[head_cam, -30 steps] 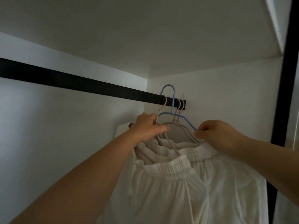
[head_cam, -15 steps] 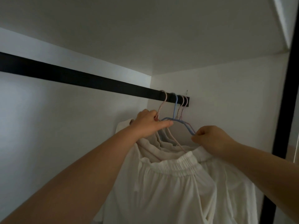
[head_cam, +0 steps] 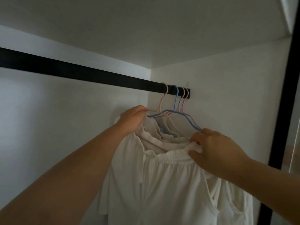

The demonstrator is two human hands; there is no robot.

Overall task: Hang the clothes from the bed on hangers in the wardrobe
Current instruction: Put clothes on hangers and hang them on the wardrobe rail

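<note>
The soft, light white garment (head_cam: 170, 184) hangs on the blue hanger (head_cam: 176, 101) hooked over the wardrobe rail (head_cam: 81, 73), left hand (head_cam: 132, 120) gripping its shoulder, right hand (head_cam: 215, 150) pinching the limp waistband, best held at the elastic

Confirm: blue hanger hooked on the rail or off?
On. The blue hanger's hook curves over the black rail, between pink hangers.
</note>
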